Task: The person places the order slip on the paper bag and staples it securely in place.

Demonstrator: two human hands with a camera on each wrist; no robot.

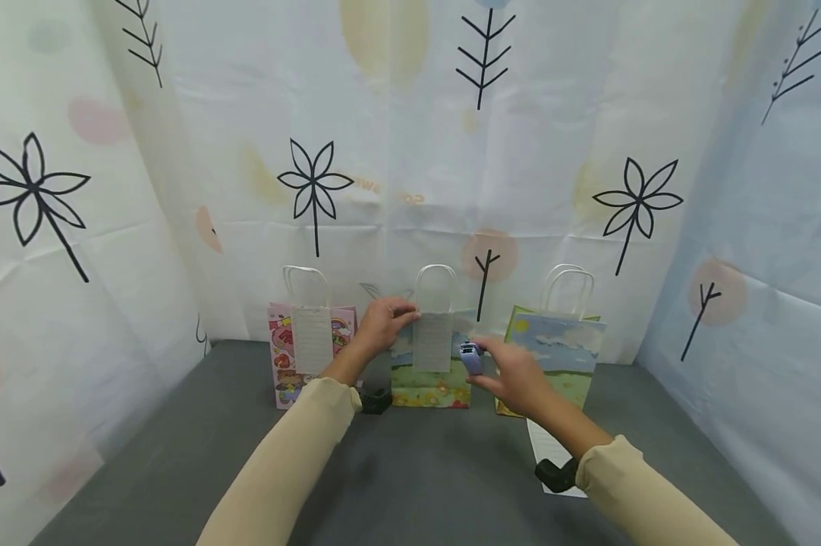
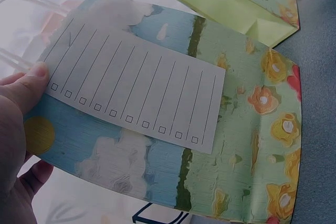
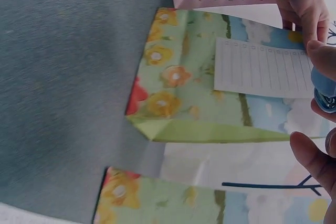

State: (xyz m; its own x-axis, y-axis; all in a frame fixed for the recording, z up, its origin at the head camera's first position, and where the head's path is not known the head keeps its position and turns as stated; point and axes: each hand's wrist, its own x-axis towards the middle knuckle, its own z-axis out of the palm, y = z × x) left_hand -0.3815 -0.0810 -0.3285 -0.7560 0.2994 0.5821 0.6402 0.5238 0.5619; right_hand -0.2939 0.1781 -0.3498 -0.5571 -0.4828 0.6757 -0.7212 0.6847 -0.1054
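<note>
Pinching white checkbox-lined paper (image 2: 135,90), the left fingers (image 2: 39,175) grip a flower-printed bag (image 2: 239,124).

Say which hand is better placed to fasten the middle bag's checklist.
Probably the right hand: it holds what looks like a mini stapler near the middle gift bag, while the left hand pinches the lined checklist against the bag's top.

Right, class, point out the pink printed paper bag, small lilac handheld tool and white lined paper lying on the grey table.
Pink printed paper bag (image 1: 293,390), head view: its lower front.
Small lilac handheld tool (image 1: 473,361), head view: middle of its body.
White lined paper (image 1: 544,447), head view: its uncovered part.
</note>
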